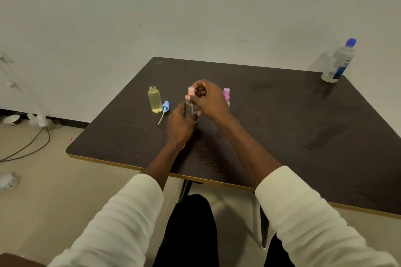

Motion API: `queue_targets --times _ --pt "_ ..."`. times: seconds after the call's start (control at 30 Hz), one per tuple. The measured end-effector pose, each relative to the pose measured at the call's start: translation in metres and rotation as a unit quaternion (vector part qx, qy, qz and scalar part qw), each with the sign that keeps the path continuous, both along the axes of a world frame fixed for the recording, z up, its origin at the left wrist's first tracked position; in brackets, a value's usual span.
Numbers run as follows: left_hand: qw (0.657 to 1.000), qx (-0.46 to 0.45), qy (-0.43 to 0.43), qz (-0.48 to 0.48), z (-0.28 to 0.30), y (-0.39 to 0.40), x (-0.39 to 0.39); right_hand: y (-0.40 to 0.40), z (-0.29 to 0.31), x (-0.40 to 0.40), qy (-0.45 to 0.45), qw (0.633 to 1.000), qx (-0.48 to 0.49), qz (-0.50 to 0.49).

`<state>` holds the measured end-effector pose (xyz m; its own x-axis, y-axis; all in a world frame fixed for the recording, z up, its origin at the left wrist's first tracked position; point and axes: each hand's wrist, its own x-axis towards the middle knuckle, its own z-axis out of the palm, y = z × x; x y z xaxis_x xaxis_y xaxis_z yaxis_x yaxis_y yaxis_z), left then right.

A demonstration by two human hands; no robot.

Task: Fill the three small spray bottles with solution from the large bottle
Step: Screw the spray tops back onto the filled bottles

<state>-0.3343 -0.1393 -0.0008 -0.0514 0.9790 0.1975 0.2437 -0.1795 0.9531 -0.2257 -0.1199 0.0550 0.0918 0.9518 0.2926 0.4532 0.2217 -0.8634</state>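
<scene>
A: Status at the fingers?

B: Right hand (208,99) has thumb and fingertips pinched on the pink cap (191,91). Left hand (181,124) is wrapped round the clear bottle (191,110) under it, holding it upright on the table (282,128). I can't tell if the cap is coming off or going on, or the fill level, since the hands cover it.

A: Others?

B: Left of the hands: open bottle (155,99), yellowish liquid nearly to the shoulder, so I'd call it filled. Its blue sprayer (164,110) lies beside it, not refitted. Right, just behind my wrist: purple-capped bottle (226,96), mostly hidden, level unknown.

A: Source?

B: Large bottle (338,62) stands at the far right corner, blue cap on, well apart.

A: Progress?

B: My read: one filled but uncapped, pink one in hand, third unclear.
</scene>
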Motion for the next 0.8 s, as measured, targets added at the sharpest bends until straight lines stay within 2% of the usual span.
queue_targets --times 0.13,0.27,0.43,0.53,0.8 --pt "1.0 -0.011 -0.007 -0.008 0.0 -0.001 -0.001 -0.001 0.001 0.004 -0.004 0.999 -0.012 0.044" --pt "1.0 -0.006 -0.001 -0.014 -0.001 0.0 -0.001 -0.005 0.0 -0.001 -0.048 0.998 0.033 -0.005" --pt "0.999 0.005 0.017 -0.027 -0.003 0.003 -0.002 -0.016 -0.007 -0.01 -0.054 0.993 0.084 -0.06" --pt "0.998 0.006 0.039 -0.045 0.001 0.001 0.0 -0.023 -0.006 -0.012 -0.082 0.986 0.083 -0.118" --pt "0.993 0.046 0.089 -0.063 0.002 0.005 0.004 -0.027 -0.009 -0.016 -0.073 0.973 0.117 -0.184"
